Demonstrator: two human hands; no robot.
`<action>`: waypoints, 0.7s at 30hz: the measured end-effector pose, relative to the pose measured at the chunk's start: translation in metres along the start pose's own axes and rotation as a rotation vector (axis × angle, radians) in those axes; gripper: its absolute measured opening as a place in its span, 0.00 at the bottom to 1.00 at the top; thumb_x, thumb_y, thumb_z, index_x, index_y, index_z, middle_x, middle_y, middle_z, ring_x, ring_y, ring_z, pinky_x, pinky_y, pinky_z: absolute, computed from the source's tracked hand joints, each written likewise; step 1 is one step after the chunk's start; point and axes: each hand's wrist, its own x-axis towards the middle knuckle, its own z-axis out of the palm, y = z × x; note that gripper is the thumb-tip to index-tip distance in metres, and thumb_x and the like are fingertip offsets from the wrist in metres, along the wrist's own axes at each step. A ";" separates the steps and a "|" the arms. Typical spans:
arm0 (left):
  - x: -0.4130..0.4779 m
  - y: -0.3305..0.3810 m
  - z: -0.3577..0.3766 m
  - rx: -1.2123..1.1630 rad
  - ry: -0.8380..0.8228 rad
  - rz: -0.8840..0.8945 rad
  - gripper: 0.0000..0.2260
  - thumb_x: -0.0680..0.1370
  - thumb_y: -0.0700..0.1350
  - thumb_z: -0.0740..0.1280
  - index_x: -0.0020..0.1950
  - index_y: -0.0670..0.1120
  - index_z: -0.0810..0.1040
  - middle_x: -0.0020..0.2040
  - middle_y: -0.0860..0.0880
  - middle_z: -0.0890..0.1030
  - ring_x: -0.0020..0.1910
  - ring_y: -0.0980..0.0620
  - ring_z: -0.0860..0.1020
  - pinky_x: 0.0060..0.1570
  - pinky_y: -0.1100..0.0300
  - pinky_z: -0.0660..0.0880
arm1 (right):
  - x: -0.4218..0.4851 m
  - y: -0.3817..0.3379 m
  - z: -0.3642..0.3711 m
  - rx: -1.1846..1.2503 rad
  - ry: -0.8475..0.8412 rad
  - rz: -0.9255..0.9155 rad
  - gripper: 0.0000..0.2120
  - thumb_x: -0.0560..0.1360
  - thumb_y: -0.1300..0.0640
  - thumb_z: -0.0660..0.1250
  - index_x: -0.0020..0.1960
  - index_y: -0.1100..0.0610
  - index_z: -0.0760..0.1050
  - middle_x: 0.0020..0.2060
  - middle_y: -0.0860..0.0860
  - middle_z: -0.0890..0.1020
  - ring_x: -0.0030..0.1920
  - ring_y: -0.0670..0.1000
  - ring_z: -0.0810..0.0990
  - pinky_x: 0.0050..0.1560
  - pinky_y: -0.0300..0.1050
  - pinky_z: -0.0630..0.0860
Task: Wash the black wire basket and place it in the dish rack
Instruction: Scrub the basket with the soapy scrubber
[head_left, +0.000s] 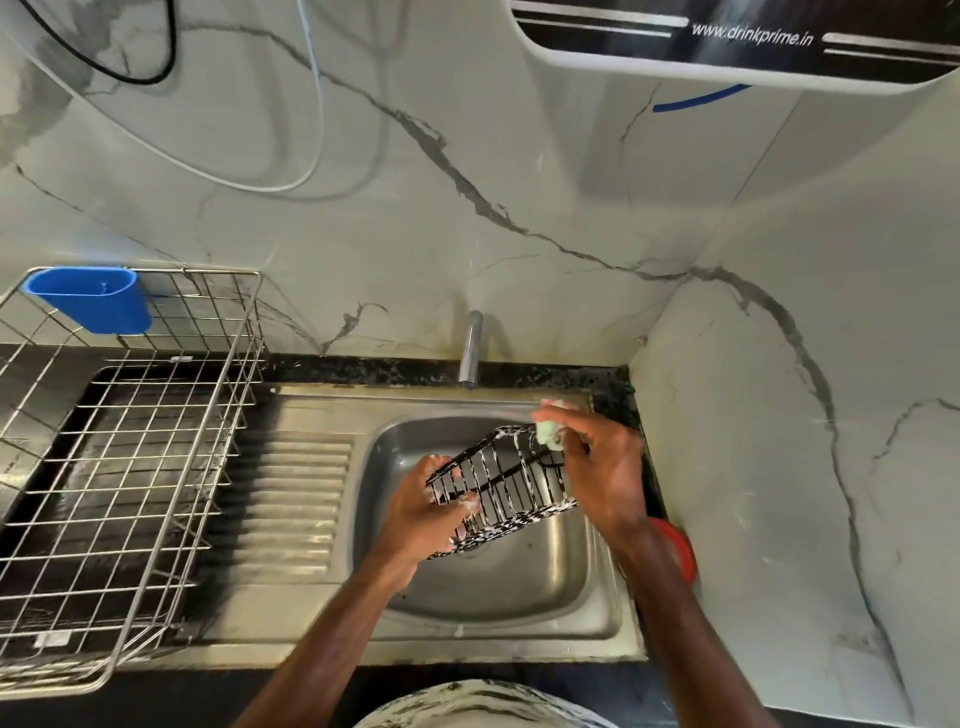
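The black wire basket (511, 486), streaked with white soap foam, hangs tilted over the steel sink (498, 582). My left hand (423, 512) grips its lower left end, fingers curled through the wires. My right hand (597, 462) pinches a pale green sponge (549, 432) and presses it against the basket's upper right corner. The wire dish rack (130, 457) stands on the counter to the left of the sink, with nothing on its grid.
A chrome tap (470, 348) rises behind the sink, with no water running. A blue plastic holder (93, 299) hangs on the rack's back rim. A red round object (678, 548) sits at the sink's right edge by the marble wall. A water purifier (727, 41) hangs above.
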 end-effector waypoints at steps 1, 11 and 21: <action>0.002 -0.001 -0.002 -0.014 -0.007 -0.004 0.34 0.77 0.42 0.76 0.79 0.53 0.65 0.57 0.48 0.84 0.46 0.47 0.87 0.44 0.44 0.86 | 0.002 0.011 -0.003 0.002 0.016 0.039 0.22 0.76 0.76 0.64 0.58 0.54 0.85 0.58 0.50 0.85 0.58 0.43 0.84 0.58 0.37 0.79; 0.008 0.002 0.004 -0.136 -0.063 -0.014 0.35 0.80 0.40 0.72 0.82 0.51 0.60 0.51 0.59 0.81 0.44 0.58 0.83 0.45 0.48 0.86 | -0.014 -0.032 0.012 -0.001 -0.105 -0.211 0.25 0.73 0.79 0.62 0.59 0.57 0.84 0.63 0.53 0.82 0.63 0.44 0.80 0.56 0.39 0.82; 0.005 -0.002 -0.004 -0.085 -0.087 0.017 0.32 0.79 0.39 0.73 0.80 0.52 0.63 0.54 0.49 0.82 0.49 0.53 0.85 0.42 0.53 0.85 | 0.006 0.035 -0.016 -0.079 0.084 0.157 0.23 0.74 0.77 0.62 0.58 0.56 0.85 0.57 0.51 0.85 0.58 0.48 0.84 0.59 0.27 0.74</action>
